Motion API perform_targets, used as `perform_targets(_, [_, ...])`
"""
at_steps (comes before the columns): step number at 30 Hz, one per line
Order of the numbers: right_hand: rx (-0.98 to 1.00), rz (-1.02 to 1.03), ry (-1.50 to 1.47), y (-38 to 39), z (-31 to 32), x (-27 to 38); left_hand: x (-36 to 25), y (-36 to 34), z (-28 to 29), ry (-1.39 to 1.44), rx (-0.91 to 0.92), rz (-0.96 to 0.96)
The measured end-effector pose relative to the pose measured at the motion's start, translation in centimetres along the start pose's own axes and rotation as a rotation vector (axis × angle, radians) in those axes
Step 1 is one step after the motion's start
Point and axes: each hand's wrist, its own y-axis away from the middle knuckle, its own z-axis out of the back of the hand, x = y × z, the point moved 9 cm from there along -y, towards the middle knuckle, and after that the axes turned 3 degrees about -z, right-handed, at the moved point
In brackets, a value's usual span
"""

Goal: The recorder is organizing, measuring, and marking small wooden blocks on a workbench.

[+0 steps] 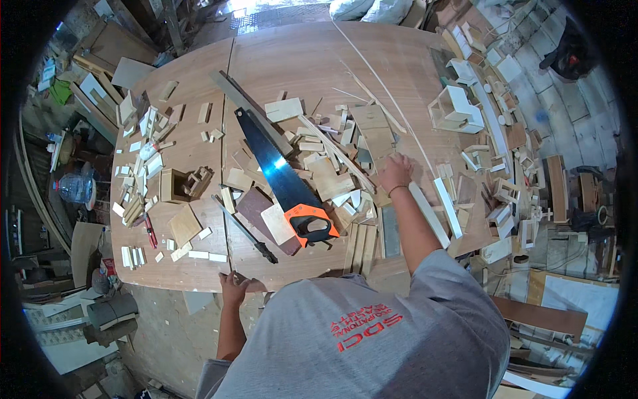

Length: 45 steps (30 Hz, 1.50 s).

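Note:
My right hand reaches into the pile of wood offcuts, its fingers curled at the lower end of a light plywood piece; what they hold, if anything, is unclear. My left hand rests at the table's near edge, fingers apart. Between them lie a handsaw with an orange and black handle, a narrow dark tool with a black handle, and a dark reddish board. Long white strips lie just right of my right hand.
Small blocks, a wooden box and a red-handled tool cover the left of the table. Small wooden assemblies line its right. White sacks lie beyond the far edge, a water jug off the left side.

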Motion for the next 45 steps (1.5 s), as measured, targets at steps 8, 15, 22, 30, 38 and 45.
perform_targets(8, [0.399,0.151,-0.172,3.9,-4.1,2.5,-0.3,-0.5,0.6,-0.025,-0.022,0.025])
perform_targets(15, [0.072,-0.010,-0.541,6.3,-1.7,1.8,1.2,-2.6,2.0,0.046,-0.180,-0.057])
perform_targets(22, [-0.170,0.120,-0.846,10.0,6.8,2.4,-5.3,-2.5,6.1,0.330,-0.456,-0.198])
perform_targets(30, [0.131,0.226,-1.230,12.9,11.4,5.3,-14.3,-3.6,7.5,0.681,-0.286,-0.320])
perform_targets(38, [0.281,0.213,-1.411,16.0,13.7,6.2,-21.9,0.1,8.6,1.608,0.100,-0.337])
perform_targets(45, [0.489,0.040,-1.627,17.0,10.5,5.2,-20.5,2.3,11.5,1.739,0.144,-0.508])
